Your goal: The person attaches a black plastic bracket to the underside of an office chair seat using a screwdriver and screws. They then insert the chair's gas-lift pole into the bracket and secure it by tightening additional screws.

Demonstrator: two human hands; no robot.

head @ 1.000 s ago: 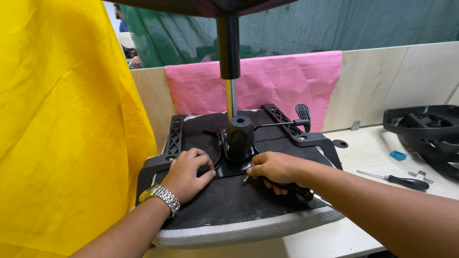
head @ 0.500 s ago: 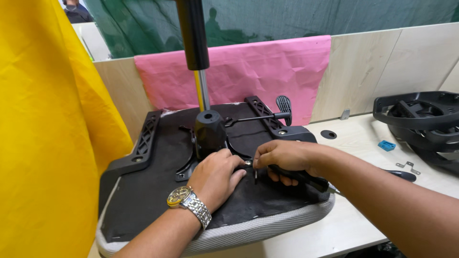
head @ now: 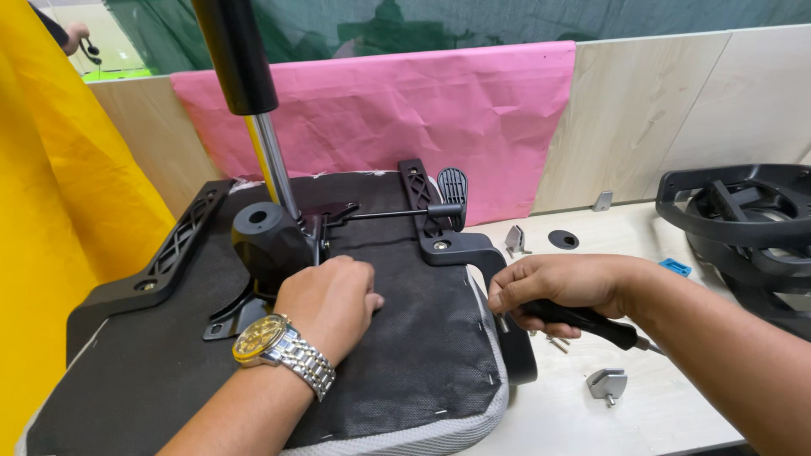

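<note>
Left hand [head: 329, 300] rests curled, holding nothing, on the upturned black fabric-covered chair seat [head: 397, 355] lying on the pale wooden bench [head: 676, 414]. Right hand [head: 557, 291], fingers clamped round a black-handled screwdriver [head: 591, 323], works at the seat's right edge. Risk: the tip could slip off smooth plastic; 2 loose metal brackets [head: 606, 384] might get knocked away.

1 upturned chair seat [head: 405, 355], 1 gas-lift cylinder [head: 241, 67], 2 black armrest brackets [head: 173, 245], 2 small metal brackets [head: 606, 384], 1 screwdriver [head: 591, 323], 1 wristwatch [head: 279, 348], 2 hands [head: 334, 300].
</note>
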